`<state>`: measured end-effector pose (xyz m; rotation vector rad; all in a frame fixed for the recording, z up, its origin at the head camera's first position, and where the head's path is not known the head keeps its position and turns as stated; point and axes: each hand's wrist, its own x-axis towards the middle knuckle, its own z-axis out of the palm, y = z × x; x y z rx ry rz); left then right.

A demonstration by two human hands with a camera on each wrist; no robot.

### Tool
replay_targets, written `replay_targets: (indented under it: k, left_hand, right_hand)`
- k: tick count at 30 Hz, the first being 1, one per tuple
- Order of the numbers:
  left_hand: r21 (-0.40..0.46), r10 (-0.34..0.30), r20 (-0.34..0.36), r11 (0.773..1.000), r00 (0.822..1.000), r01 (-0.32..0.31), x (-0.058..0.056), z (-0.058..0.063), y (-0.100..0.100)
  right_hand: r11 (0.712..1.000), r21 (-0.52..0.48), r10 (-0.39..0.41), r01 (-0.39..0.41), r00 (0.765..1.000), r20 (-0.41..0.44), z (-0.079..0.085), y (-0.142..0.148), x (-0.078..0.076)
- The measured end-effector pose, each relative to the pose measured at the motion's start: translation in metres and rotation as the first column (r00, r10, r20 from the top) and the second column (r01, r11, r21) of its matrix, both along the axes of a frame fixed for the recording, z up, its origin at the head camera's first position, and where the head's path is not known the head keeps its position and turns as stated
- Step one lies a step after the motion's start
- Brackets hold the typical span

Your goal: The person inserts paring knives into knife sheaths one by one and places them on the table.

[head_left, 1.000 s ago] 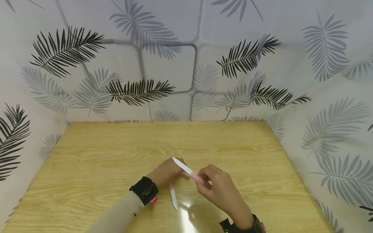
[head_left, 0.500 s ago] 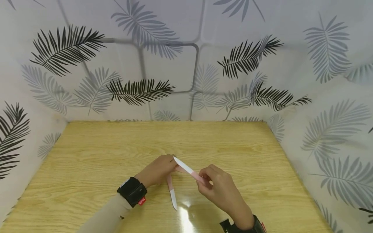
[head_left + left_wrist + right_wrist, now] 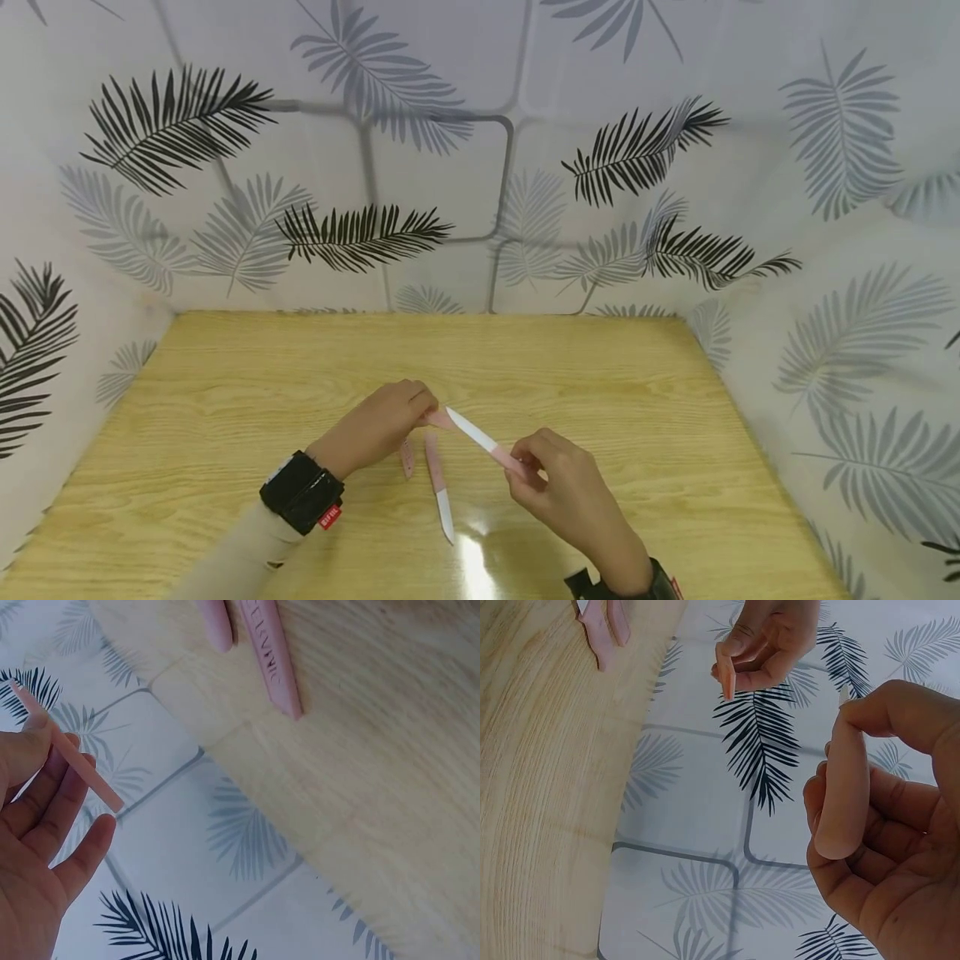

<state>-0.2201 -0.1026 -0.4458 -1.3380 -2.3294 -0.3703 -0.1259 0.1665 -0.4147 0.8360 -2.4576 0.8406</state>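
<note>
My right hand (image 3: 566,483) pinches the pink handle of a knife (image 3: 472,429), its white blade angled up to the left. In my left hand (image 3: 375,425) a pink blade sheath (image 3: 82,765) is held between thumb and fingers. From the head view, the blade tip overlaps the sheath's near end. On the table below lie a second white-bladed knife (image 3: 435,467) with a pink handle and, to its left, another pink sheath (image 3: 407,458). Raised lettering shows on that sheath in the left wrist view.
The wooden table (image 3: 637,400) reaches back to a white curtain (image 3: 450,167) with a leaf print, which also hangs at both sides. Black straps with cameras (image 3: 303,492) sit on both wrists. A bright glare spot shows near the table's front.
My left hand has moved left and up with the sheath, uncovering the second knife's handle and the other sheath on the table. My right hand and its knife stay almost still.
</note>
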Motion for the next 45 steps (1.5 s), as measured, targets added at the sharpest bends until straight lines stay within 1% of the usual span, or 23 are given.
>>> replay_targets:
  k: [8,16,23,28,32,38,41,45]
  left_hand:
    - [-0.012,0.029,-0.046,0.999,0.999,-0.029,0.000,0.022,-0.009]
    - [0.018,-0.005,-0.104,1.000,0.995,0.007,0.000,0.038,-0.013]
    - [0.008,0.021,-0.119,1.000,0.993,-0.020,0.007,0.052,-0.016]
    - [0.017,0.009,-0.136,1.000,0.991,-0.007,0.012,0.059,-0.016]
    - [0.043,0.010,-0.171,0.999,0.985,-0.003,0.016,0.059,-0.016]
    - [0.043,0.017,-0.155,0.999,0.988,-0.010,0.025,0.052,-0.019]
    - [0.038,0.016,-0.153,0.999,0.988,-0.011,0.028,0.051,-0.020]
    - [0.034,0.023,-0.147,0.999,0.989,-0.018,0.032,0.050,-0.021]
  right_hand:
    - [1.000,0.005,-0.008,0.008,1.000,0.017,0.001,-0.001,-0.003]
    - [1.000,0.009,-0.003,0.003,1.000,0.008,0.000,-0.001,-0.006]
    - [1.000,0.013,0.000,0.000,1.000,-0.003,0.002,-0.002,-0.008]
    - [1.000,0.008,0.007,-0.006,1.000,-0.004,0.003,-0.002,-0.009]
    - [1.000,0.003,0.010,-0.010,1.000,0.029,0.001,-0.003,-0.008]
    - [1.000,-0.007,0.012,-0.011,0.994,0.110,-0.005,-0.007,-0.004]
    - [1.000,-0.015,0.013,-0.011,0.993,0.117,-0.007,-0.009,-0.002]
    - [1.000,-0.016,0.008,-0.007,0.995,0.104,-0.009,-0.010,-0.002]
